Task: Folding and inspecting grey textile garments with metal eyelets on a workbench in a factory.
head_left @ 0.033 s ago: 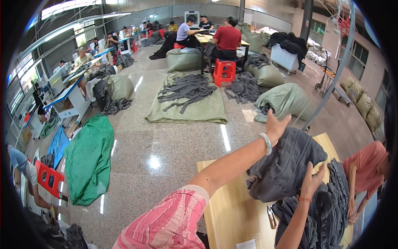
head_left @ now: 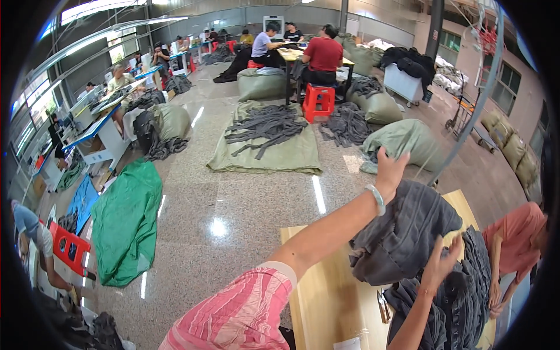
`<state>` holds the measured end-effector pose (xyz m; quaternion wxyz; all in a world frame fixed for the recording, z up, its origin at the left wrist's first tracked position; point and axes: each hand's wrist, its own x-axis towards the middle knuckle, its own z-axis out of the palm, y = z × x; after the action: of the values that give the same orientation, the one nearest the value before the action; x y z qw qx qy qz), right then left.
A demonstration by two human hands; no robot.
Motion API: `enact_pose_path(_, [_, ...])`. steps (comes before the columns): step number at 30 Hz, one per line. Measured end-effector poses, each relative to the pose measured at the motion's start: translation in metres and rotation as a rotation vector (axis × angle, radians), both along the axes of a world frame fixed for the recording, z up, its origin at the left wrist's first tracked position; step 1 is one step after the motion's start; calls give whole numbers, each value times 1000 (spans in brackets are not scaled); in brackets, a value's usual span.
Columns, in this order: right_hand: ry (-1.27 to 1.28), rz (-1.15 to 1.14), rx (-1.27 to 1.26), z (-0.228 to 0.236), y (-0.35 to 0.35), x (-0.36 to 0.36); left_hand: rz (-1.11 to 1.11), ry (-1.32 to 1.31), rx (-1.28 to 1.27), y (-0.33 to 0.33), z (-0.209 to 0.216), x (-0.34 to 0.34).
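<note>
A thick bundle of dark grey cloth rests on a pale wooden table. My left hand reaches past its far left side, thumb and fingers spread; whether the palm touches the cloth I cannot tell. On the near right side of the bundle is my right hand, fingers apart and curved slightly, gripping nothing. Under and beside my right forearm lie stacked dark grey garment pieces. A pair of thread snips or small scissors lies left of this stack, with a white paper at the near edge.
Close by on the right sits a person in a coral shirt. A grey pole slants beyond the table. Across the floor are a green sheet, an olive cloth with grey strips, stuffed sacks and a red stool.
My right hand has moved slightly down and away from the bundle's edge, its fingers turning. My left hand and the bundle look nearly the same; the whole view has shifted slightly.
</note>
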<state>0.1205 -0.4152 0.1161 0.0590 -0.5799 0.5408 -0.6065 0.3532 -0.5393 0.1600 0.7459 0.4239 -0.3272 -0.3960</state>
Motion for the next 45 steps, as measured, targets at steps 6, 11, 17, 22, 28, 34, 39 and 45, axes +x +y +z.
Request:
enact_pose_path(6, [-302,572,179,-34,188,100,-46,436,-788,149,152,16])
enact_pose_path(11, [-1092,796,436,-55,238,157,116,55,-1194,211,177,-17])
enact_pose_path(17, [-1188,871,366,-36,258,196,179,-321,-1361,244,151,-39])
enact_pose_path(22, [-1222,879,524,-41,276,198,27,-307,-1409,274,151,-61])
enact_pose_path(28, [-1307,858,548,-31,292,208,-23,-365,-1434,292,151,-70])
enact_pose_path(34, [-1291,862,639,-44,305,201,-67,-394,-1432,290,145,-75])
enact_pose_path(39, [-1369,905,616,-45,294,196,-87,-392,-1399,285,140,-83])
enact_pose_path(45, [-1333,972,744,-67,275,186,-187,-360,-1399,282,131,-98])
